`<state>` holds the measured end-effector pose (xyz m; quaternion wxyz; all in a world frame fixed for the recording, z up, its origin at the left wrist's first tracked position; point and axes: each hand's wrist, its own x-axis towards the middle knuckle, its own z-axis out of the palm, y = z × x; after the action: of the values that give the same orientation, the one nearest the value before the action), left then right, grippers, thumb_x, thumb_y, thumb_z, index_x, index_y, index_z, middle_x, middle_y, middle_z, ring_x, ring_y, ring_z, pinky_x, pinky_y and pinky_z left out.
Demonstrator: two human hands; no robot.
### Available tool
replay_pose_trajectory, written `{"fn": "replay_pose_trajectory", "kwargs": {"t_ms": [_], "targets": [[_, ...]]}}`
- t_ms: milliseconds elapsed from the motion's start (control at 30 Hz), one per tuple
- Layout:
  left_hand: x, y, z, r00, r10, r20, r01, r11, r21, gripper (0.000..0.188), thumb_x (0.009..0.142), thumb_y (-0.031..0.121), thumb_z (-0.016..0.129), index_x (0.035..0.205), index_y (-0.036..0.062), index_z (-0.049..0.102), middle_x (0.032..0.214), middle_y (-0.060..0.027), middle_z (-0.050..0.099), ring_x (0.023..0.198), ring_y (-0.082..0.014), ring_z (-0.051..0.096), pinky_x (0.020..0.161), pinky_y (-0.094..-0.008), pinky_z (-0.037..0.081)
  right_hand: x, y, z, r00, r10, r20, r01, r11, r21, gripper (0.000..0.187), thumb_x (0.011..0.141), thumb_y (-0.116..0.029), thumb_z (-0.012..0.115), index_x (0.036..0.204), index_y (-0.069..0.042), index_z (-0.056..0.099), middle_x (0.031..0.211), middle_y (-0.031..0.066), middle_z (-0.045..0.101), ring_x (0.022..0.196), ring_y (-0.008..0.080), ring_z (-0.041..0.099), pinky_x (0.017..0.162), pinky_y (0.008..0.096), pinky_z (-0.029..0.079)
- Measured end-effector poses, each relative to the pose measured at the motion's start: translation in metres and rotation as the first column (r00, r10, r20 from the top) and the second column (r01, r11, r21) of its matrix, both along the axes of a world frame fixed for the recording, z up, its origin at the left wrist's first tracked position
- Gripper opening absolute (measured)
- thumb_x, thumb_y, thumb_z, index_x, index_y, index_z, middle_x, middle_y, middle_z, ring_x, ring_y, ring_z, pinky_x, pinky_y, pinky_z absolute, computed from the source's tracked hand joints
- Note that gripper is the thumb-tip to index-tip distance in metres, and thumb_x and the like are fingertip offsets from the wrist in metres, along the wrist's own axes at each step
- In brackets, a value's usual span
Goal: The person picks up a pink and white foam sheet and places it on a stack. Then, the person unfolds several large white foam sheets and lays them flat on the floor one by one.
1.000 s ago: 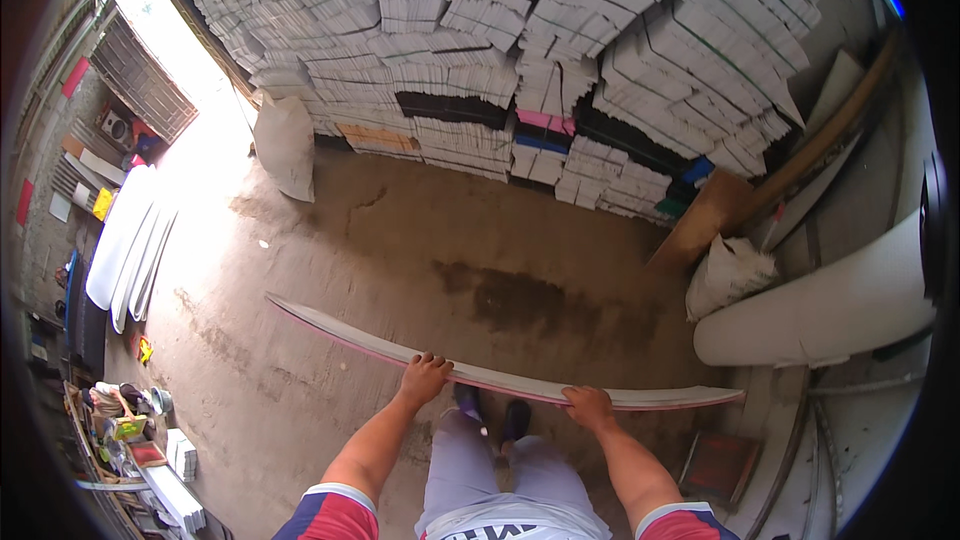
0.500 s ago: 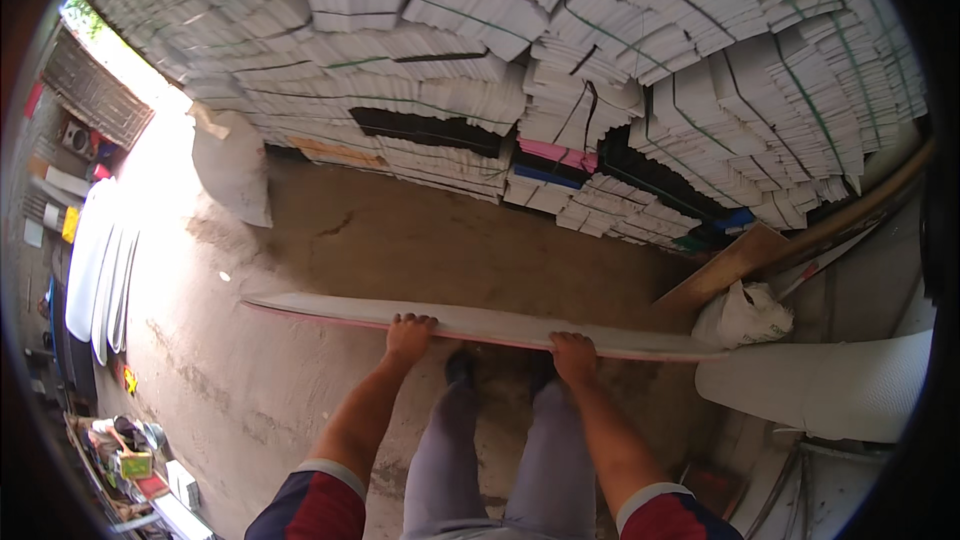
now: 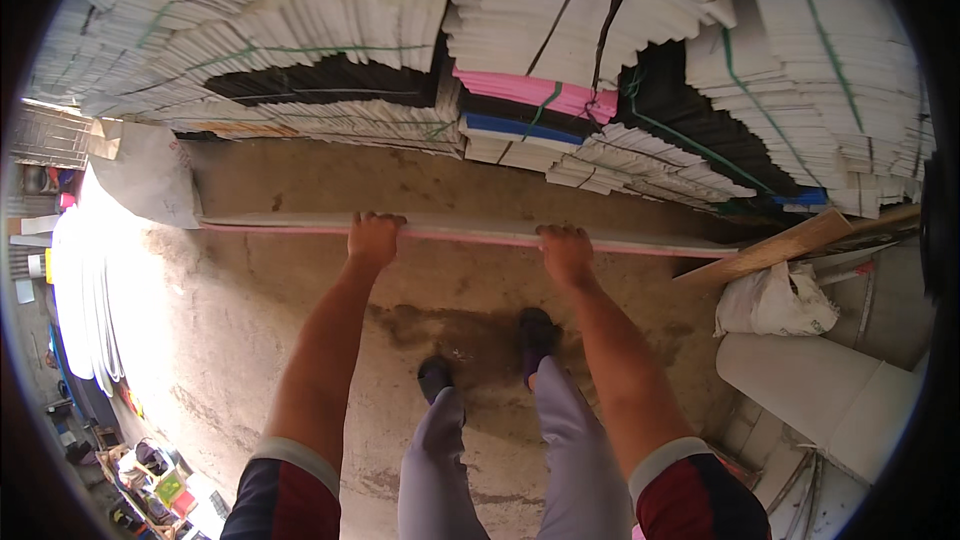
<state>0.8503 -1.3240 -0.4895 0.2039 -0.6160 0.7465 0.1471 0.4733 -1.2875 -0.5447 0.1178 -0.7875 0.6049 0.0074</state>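
Observation:
A long, thin stack of white sheets (image 3: 462, 228) with a pink edge along its near side stretches across in front of me, seen nearly edge-on. My left hand (image 3: 373, 240) is closed over its near edge, left of the middle. Farther right, my right hand (image 3: 566, 252) grips the same edge, with its knuckles up. Both arms reach out almost straight. The fingertips behind the edge are partly hidden. Just past the sheets' right end lies a brown board (image 3: 770, 248).
Tall strapped bundles of white sheets (image 3: 590, 10) line the far side, with black and pink layers (image 3: 530, 92) among them. A white sack (image 3: 770, 302) and a large white roll (image 3: 820, 390) lie at right. Another pale sack (image 3: 145, 175) stands at left. Shelf clutter (image 3: 165, 490) fills the lower left.
I have stepped forward, and the bundles now look nearer. Both hands have moved away from my body with the sheets, which now sit closer to the far wall of bundles.

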Motion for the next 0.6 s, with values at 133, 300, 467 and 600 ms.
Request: {"fn": "replay_pose_trajectory", "kwargs": {"t_ms": [133, 300, 467, 600], "targets": [[-0.013, -0.040, -0.053, 1.000, 0.012, -0.019, -0.011, 1.000, 0.010, 0.041, 0.091, 0.012, 0.064, 0.130, 0.0249, 0.067, 0.124, -0.0036, 0.070, 0.122, -0.0283, 0.061, 0.112, -0.0500, 0.039, -0.016, -0.036, -0.031, 0.999, -0.034, -0.001, 0.034, 0.998, 0.047, 0.026, 0.084, -0.020, 0.073, 0.109, -0.016, 0.070, 0.100, 0.0081, 0.072, 0.098, 0.0311, 0.067, 0.087, 0.0457, 0.050], [-0.049, -0.071, -0.087, 0.991, -0.134, 0.006, 0.134, 0.989, -0.066, 0.042, 0.091, 0.013, 0.059, 0.129, 0.0284, 0.068, 0.118, -0.0074, 0.072, 0.115, -0.0283, 0.064, 0.104, -0.0477, 0.043, -0.059, -0.060, -0.074, 0.994, -0.105, -0.020, 0.107, 0.978, 0.179, 0.028, 0.085, -0.021, 0.073, 0.112, -0.015, 0.068, 0.104, 0.0085, 0.071, 0.103, 0.0320, 0.065, 0.088, 0.0474, 0.049], [-0.081, -0.086, -0.103, 0.964, -0.242, 0.108, 0.256, 0.955, -0.150, 0.029, 0.092, 0.016, 0.062, 0.120, 0.0161, 0.068, 0.115, -0.0071, 0.072, 0.114, -0.0300, 0.064, 0.098, -0.0433, 0.046, -0.086, -0.071, -0.091, 0.994, -0.068, -0.083, 0.081, 0.983, 0.166, 0.028, 0.087, -0.023, 0.073, 0.113, -0.014, 0.066, 0.105, 0.0084, 0.071, 0.105, 0.0325, 0.065, 0.089, 0.0476, 0.049], [-0.091, -0.094, -0.111, 0.994, -0.102, 0.045, 0.107, 0.985, -0.136, 0.025, 0.090, 0.016, 0.063, 0.114, 0.0115, 0.067, 0.110, -0.0068, 0.072, 0.117, -0.0302, 0.062, 0.093, -0.0412, 0.053, -0.086, -0.078, -0.084, 0.992, -0.075, -0.098, 0.088, 0.986, 0.143, 0.032, 0.088, -0.023, 0.072, 0.116, -0.013, 0.063, 0.109, 0.0088, 0.070, 0.107, 0.0323, 0.064, 0.090, 0.0480, 0.049]]}}
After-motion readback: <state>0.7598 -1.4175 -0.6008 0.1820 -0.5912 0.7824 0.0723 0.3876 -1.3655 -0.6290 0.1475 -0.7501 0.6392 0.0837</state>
